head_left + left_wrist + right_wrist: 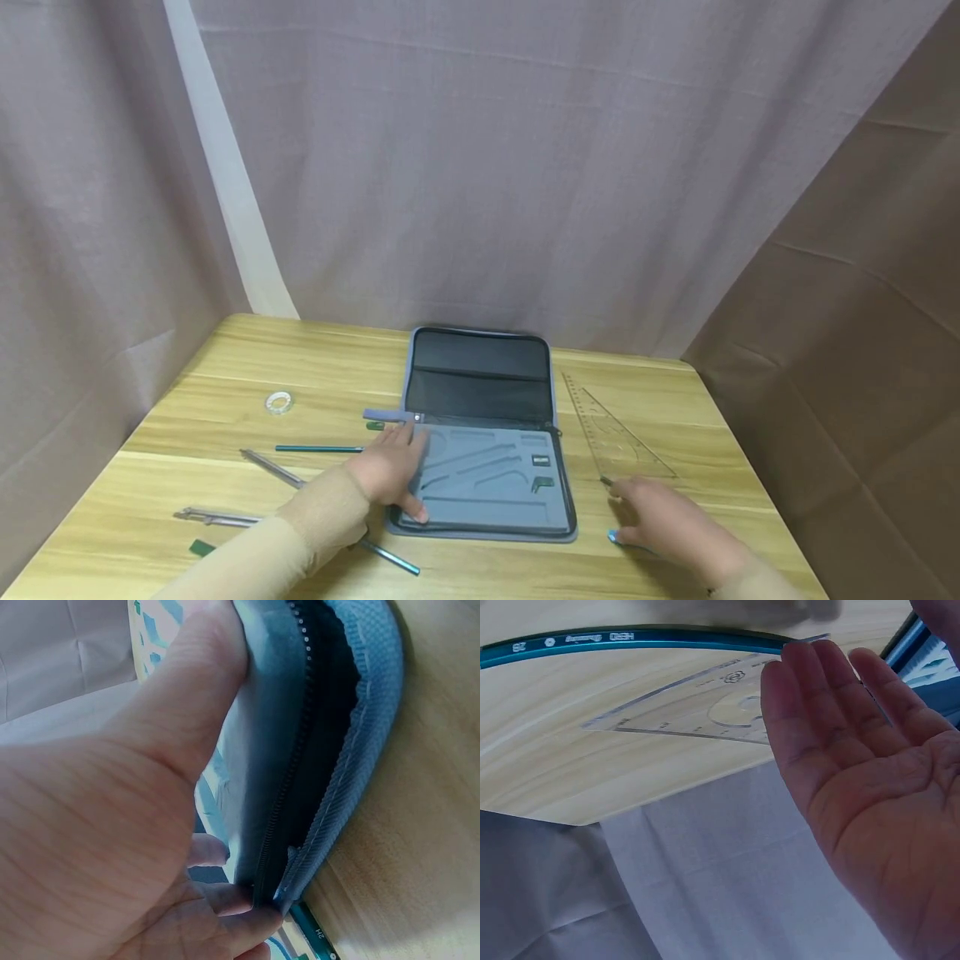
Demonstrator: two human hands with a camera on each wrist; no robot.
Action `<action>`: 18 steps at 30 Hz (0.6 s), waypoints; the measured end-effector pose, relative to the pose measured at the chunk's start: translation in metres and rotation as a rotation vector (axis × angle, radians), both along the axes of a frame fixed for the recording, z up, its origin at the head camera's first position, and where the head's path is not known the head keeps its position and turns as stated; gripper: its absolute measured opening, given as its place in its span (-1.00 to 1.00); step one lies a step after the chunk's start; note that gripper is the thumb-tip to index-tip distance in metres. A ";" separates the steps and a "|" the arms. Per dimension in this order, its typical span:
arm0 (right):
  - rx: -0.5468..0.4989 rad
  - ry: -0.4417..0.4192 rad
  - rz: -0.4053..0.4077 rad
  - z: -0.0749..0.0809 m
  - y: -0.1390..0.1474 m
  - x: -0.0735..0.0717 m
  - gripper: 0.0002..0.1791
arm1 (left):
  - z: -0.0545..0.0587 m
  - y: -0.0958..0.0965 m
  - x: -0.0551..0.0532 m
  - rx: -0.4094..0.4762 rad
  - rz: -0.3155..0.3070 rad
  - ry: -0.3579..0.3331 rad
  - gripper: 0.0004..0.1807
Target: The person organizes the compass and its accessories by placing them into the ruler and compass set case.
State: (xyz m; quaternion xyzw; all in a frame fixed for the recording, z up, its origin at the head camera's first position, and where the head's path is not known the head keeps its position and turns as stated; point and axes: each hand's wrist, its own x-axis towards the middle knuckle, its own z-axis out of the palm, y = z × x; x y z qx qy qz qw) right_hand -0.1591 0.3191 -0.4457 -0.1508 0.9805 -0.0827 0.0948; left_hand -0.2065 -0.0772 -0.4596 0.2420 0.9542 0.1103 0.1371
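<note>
An unzipped blue-grey case [480, 533] lies spread on the table, its foam tray [491, 512] facing up with shaped recesses. A small sharpener [540, 460] and a dark green piece [543, 483] sit in the tray. My left hand [390, 467] rests on the tray's left edge, thumb near the front corner, fingers towards the back. Right of the case, my right hand [660, 517] is low over the table. Its straight fingertips touch a teal pencil [630, 639] marked 2B. A small bright blue thing [613, 537], of unclear kind, shows by the right thumb.
A clear set square [618, 442] lies right of the case. On the left are a roll of tape [278, 402], two metal compasses [272, 467] [213, 518], teal pencils [318, 448] [390, 557] and a green piece [201, 547]. Curtains [480, 167] hang behind the table.
</note>
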 end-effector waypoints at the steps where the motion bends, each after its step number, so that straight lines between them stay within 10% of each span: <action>1: 0.002 0.004 0.002 0.000 0.001 0.001 -0.50 | 0.000 0.000 0.000 0.001 0.000 0.000 0.38; 18: 0.031 -0.046 -0.056 -0.008 0.005 0.007 -0.62 | 0.001 0.000 0.001 -0.007 -0.001 0.006 0.36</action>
